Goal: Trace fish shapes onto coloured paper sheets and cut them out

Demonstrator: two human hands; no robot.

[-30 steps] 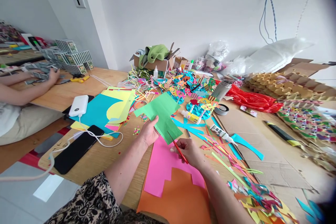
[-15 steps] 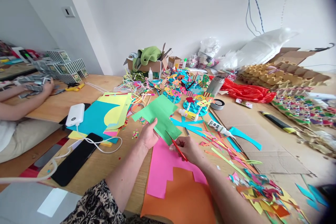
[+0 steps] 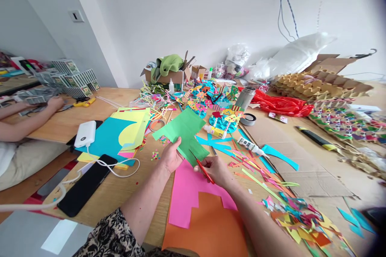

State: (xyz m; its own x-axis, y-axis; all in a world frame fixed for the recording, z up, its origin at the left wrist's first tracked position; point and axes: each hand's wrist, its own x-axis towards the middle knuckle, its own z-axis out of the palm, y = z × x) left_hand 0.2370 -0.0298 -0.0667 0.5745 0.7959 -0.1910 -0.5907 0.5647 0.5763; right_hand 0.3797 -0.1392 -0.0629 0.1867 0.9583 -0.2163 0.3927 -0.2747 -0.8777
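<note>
My left hand [image 3: 171, 156] pinches the near edge of a green paper sheet [image 3: 182, 130] and holds it up over the table. My right hand [image 3: 215, 170] grips red-handled scissors [image 3: 205, 170], whose blades cut into the green sheet's lower right edge. A narrow green strip hangs partly cut at that edge. Under my hands lie a pink sheet [image 3: 187, 192] and an orange sheet [image 3: 208, 229].
Left of me lie a black phone [image 3: 86, 184], a white power bank [image 3: 85, 133] with cable, and blue and yellow sheets [image 3: 120, 132]. Paper scraps [image 3: 289, 209], glue bottles [image 3: 251, 146] and a tape roll [image 3: 249, 119] crowd the right. Another person's arm [image 3: 27, 122] rests far left.
The scissors have worked slightly further into the green sheet. My view has shifted a little to the left; both hands stay in nearly the same place.
</note>
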